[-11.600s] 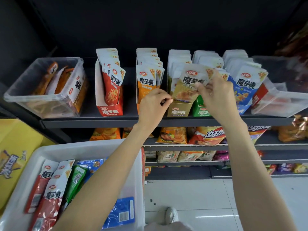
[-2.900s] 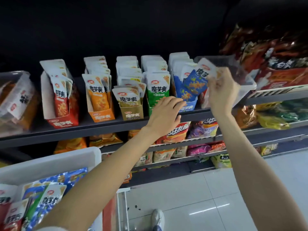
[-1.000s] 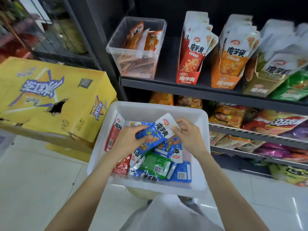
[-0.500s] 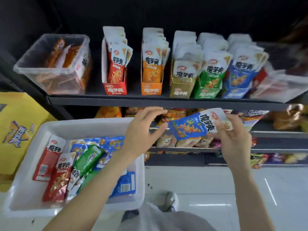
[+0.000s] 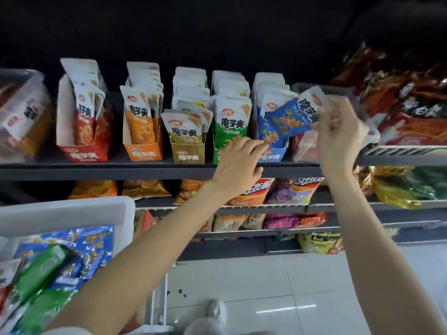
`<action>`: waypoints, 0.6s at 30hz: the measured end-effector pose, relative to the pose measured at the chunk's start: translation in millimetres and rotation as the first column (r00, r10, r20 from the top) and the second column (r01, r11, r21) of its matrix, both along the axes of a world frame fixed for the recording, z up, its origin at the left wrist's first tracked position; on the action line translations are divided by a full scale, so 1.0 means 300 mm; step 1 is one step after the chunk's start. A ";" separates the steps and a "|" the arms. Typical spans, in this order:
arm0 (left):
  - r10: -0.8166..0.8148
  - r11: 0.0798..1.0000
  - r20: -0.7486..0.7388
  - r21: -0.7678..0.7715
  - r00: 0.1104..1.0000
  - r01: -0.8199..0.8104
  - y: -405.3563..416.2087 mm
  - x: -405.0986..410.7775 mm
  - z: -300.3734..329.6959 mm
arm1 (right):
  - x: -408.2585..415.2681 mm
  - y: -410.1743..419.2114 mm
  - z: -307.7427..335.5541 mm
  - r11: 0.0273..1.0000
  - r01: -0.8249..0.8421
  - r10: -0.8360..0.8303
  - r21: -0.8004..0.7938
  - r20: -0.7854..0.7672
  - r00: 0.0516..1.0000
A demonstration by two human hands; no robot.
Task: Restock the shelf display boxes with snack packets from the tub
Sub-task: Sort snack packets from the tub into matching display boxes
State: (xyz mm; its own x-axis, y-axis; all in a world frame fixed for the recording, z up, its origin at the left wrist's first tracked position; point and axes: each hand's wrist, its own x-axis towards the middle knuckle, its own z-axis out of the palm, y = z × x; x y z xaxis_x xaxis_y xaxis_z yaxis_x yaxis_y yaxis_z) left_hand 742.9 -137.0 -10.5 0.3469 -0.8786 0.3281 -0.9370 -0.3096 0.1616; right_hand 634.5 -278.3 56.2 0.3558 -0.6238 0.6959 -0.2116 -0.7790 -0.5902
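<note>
right hand: the person's right hand [image 5: 338, 136] is raised at the right end of the shelf, fingers and thumb pinching a blue and white foil snack packet [image 5: 294, 116] by its white top edge
blue packet: tilted, its lower end over the front of the blue cardboard display box [image 5: 272, 156], touching or just in front of the blue packets standing there; whether it is already inside the box i cannot tell
left hand: the left hand [image 5: 238, 163] is loose, holding nothing, fingers stretched forward and resting on the front of the blue box and the green cardboard display box [image 5: 216, 155] beside it
shelf: a dark metal shelf board [image 5: 96, 171] carries a row of upright boxes, from the left a red cardboard display box [image 5: 83, 154], an orange cardboard display box [image 5: 142, 153], an olive-brown cardboard display box [image 5: 188, 154], then green and blue, each filled with standing packets of its own colour
shelf ends: a clear plastic bin [image 5: 23, 114] of orange packets stands at the far left; another clear plastic container [image 5: 321, 89] sits just behind the right hand
tub: a white plastic tub [image 5: 72, 209] at the lower left, below the shelf, holds blue, green and red packets lying loose, blurred
room: lower shelves [image 5: 266, 209] hold orange, purple and yellow snack bags; dark red bags [image 5: 406, 100] sit on a wire rack at the upper right; the floor [image 5: 278, 286] is pale glossy tile; the back of the shelving is black
</note>
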 end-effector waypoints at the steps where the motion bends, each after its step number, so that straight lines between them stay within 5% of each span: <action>1: 0.005 1.000 0.013 0.015 1.000 -0.005 -0.010 0.004 -0.006 | 0.024 -0.022 0.002 0.998 -0.009 0.004 -0.063 -0.079 0.997; 6: -0.005 0.998 0.035 0.056 0.999 0.003 -0.017 0.026 -0.020 | 0.126 -0.067 -0.028 0.964 -0.055 -0.091 -0.261 -0.515 0.853; 9: -0.017 0.997 0.047 0.081 0.999 0.013 -0.013 0.035 -0.021 | 0.153 -0.068 -0.030 0.941 0.029 -0.243 -0.337 -0.615 0.750; 14: -0.038 0.996 0.029 0.083 0.999 0.035 -0.013 0.040 -0.016 | 0.118 -0.057 -0.050 0.925 0.143 -0.306 -0.353 -0.466 0.830; 18: -0.067 0.985 -0.050 -0.165 0.997 0.058 0.040 0.034 -0.003 | 0.024 0.066 -0.087 0.968 0.092 -0.132 -0.236 -0.159 0.978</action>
